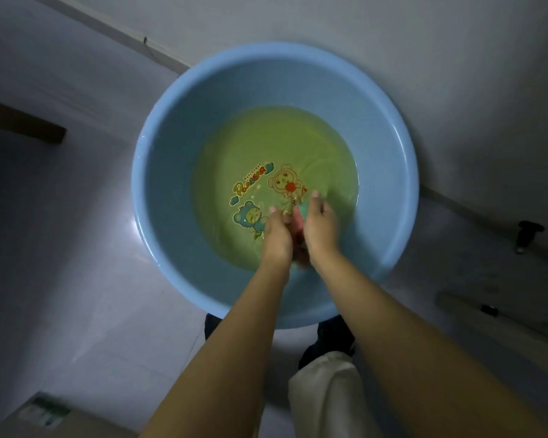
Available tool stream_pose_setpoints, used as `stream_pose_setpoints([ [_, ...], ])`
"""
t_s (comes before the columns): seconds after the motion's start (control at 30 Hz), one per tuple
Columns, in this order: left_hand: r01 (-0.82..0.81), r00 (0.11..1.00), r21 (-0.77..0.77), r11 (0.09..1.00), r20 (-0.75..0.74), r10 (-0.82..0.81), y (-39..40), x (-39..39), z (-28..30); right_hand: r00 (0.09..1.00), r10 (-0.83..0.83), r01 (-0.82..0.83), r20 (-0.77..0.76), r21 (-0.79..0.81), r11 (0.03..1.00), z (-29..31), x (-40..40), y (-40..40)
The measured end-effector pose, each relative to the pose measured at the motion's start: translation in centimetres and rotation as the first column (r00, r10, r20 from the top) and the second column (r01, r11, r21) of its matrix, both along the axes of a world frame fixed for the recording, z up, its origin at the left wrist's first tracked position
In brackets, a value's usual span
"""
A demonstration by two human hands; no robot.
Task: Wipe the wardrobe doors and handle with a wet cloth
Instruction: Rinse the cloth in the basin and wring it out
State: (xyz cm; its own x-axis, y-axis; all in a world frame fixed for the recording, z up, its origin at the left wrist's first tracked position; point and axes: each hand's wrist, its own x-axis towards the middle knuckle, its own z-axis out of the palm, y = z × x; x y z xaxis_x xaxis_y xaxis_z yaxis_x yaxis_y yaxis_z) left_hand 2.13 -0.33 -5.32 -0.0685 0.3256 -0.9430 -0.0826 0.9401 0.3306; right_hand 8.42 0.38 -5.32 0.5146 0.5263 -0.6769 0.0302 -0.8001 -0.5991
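A pale, glossy tiled floor point(76, 248) fills the dim scene, and on it sits a wide, round, light-blue plastic basin point(159, 172) that serves as the centre of the view. Shallow, greenish-tinted water point(266, 147) pools in the basin's bottom, over a printed cartoon decal of bears and lettering point(257, 188). Two bare forearms reach in over the basin's near rim. The left hand point(276, 233) and the right hand point(320, 230) meet side by side just inside the near half of the basin, at the edge of the water, with fingers curled inward towards each other. Pressed between them is a small bunched cloth showing red and teal patches point(298, 222), mostly hidden by the palms; both hands close around it, the left from its left side and the right from its right. Below the basin's near rim, a cream trouser leg point(326, 390) and dark footwear point(332, 336) show.
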Motion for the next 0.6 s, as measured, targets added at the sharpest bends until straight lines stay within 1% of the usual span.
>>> stream_pose_setpoints([
  [0.07, -0.049, 0.998, 0.036, 0.998, 0.039, 0.048, 0.4, -0.1, 1.0, 0.987, -0.157, 0.160, -0.042, 0.085, 0.983, 2.6, -1.1, -0.4],
  [0.1, -0.056, 0.996, 0.061, 0.997, 0.077, 0.051, 0.4, -0.2, 0.8, 0.981, -0.188, 0.193, -0.054, 0.120, 0.974, 3.8, -1.7, -0.6],
  [0.13, -0.070, 0.991, 0.105, 0.992, 0.119, 0.057, 0.4, -0.3, 0.7, 0.982, -0.183, 0.188, -0.051, 0.148, 0.971, 4.8, -2.3, -0.8],
  [0.17, -0.088, 0.990, 0.131, 0.987, 0.122, 0.072, 0.5, -0.5, 0.9, 0.986, -0.159, 0.164, -0.046, 0.173, 0.971, 5.4, -2.8, -0.9],
  [0.23, -0.139, 0.989, 0.135, 0.981, 0.069, 0.130, 0.9, -0.7, 1.8, 0.991, -0.119, 0.129, -0.062, 0.201, 0.971, 5.8, -3.4, -0.6],
  [0.27, -0.099, 0.995, 0.136, 0.986, 0.027, 0.096, 1.0, -0.8, 2.1, 0.993, -0.096, 0.109, -0.073, 0.199, 0.974, 5.6, -3.5, -0.1],
  [0.37, 0.027, 0.997, 0.217, 0.976, -0.074, -0.011, 0.8, -0.8, 2.9, 1.000, -0.002, 0.005, -0.017, 0.140, 0.990, 4.1, -2.8, 1.1],
  [0.4, 0.061, 0.993, 0.221, 0.973, -0.110, -0.038, 0.8, -0.9, 3.2, 1.000, 0.028, -0.027, -0.001, 0.115, 0.993, 3.4, -2.5, 1.3],
  [0.5, 0.113, 0.985, 0.198, 0.974, -0.153, -0.083, 0.5, -0.9, 3.2, 0.987, 0.154, -0.155, 0.045, 0.024, 0.988, 2.0, -1.6, 1.0],
  [0.57, 0.132, 0.981, 0.226, 0.965, -0.172, -0.094, 0.5, -0.9, 3.6, 0.986, 0.154, -0.153, 0.062, -0.021, 0.988, 1.3, -1.1, 0.8],
  [0.6, 0.142, 0.978, 0.249, 0.958, -0.186, -0.097, 0.4, -0.9, 3.7, 0.990, 0.119, -0.116, 0.072, -0.044, 0.992, 1.0, -0.8, 0.7],
])
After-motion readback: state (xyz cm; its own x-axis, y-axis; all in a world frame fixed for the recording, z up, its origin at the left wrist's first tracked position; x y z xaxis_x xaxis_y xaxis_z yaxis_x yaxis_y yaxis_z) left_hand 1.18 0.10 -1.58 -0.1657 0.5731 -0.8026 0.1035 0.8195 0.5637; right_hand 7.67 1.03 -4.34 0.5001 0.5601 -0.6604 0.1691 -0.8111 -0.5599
